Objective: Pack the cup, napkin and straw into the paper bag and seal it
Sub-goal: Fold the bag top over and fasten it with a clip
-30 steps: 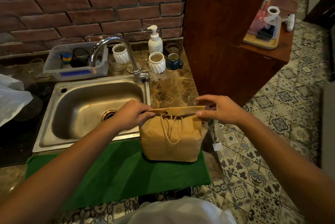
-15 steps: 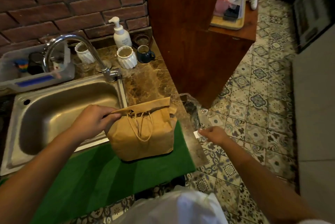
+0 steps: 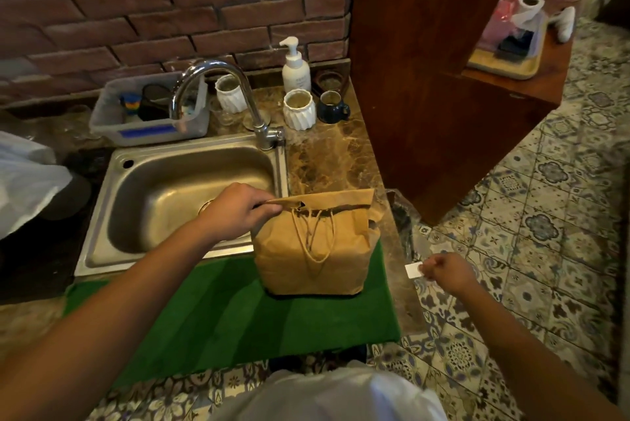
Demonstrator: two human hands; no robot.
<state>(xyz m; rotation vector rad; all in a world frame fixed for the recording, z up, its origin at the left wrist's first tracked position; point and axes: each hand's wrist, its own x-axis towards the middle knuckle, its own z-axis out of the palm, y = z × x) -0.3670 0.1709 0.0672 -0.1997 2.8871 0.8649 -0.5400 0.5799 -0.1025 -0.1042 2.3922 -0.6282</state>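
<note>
Right hand (image 3: 445, 271) dropped to bag's four o'clock pinching white sticker (image 3: 413, 270); left hand (image 3: 235, 207) pinches paper bag (image 3: 313, 250) fold, which may spring open.

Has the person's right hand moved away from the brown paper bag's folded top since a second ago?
Yes. The right hand left the brown paper bag, going right and toward the person, past the green mat's edge.

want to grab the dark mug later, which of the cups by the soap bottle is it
The dark blue mug, rightmost beside the wooden cabinet. It has a handle; the two ribbed cups are white and handleless.
</note>
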